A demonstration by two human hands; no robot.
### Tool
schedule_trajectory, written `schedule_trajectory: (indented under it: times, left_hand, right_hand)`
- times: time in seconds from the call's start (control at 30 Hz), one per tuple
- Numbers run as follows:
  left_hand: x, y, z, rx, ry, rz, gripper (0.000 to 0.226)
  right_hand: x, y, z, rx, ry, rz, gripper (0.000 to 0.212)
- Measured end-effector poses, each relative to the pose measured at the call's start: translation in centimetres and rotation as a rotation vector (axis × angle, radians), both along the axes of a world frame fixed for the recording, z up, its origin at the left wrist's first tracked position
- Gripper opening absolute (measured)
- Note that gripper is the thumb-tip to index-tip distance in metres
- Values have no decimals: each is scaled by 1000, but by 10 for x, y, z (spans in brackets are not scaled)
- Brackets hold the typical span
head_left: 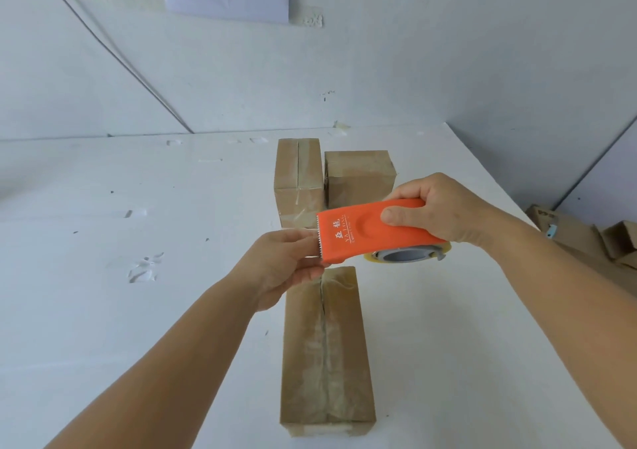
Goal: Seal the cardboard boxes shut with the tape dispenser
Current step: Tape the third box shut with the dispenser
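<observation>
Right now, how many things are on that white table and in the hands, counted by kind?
Cardboard boxes on the table: 3 (near long box, far left box, far right box)
Orange tape dispensers: 1, gripped by right hand
Total: 4

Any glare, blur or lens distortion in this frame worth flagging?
Head view: soft, even light, faint shadows; table near washed out; wide-angle bends the wall lines; dispenser print is readable, so little blur; clear tape on near box shows only as dull sheen.
</observation>
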State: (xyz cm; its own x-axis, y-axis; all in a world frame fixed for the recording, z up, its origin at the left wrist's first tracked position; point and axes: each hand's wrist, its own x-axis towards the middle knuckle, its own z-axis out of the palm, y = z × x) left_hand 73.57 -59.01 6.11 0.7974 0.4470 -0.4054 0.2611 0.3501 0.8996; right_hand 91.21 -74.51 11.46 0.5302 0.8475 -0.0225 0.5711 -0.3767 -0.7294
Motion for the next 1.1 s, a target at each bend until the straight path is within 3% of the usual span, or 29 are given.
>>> schedule_trajectory:
  times: [0.2, 0.47, 0.7, 1.1]
  left_hand:
    - [6, 9, -2, 234, 65, 149, 14]
    - [10, 19, -2, 263, 71, 177, 23]
    - [-5, 29, -6, 432, 86, 184, 23]
    - [-36, 48, -28, 455, 211, 198, 17]
  right_hand:
    - [-2, 9, 0, -15, -2, -2, 7]
    - [-9, 14, 7, 1, 22, 3, 31]
    - [-13, 14, 7, -71, 19, 1, 30]
    - [13, -22, 8, -252, -49, -153, 11]
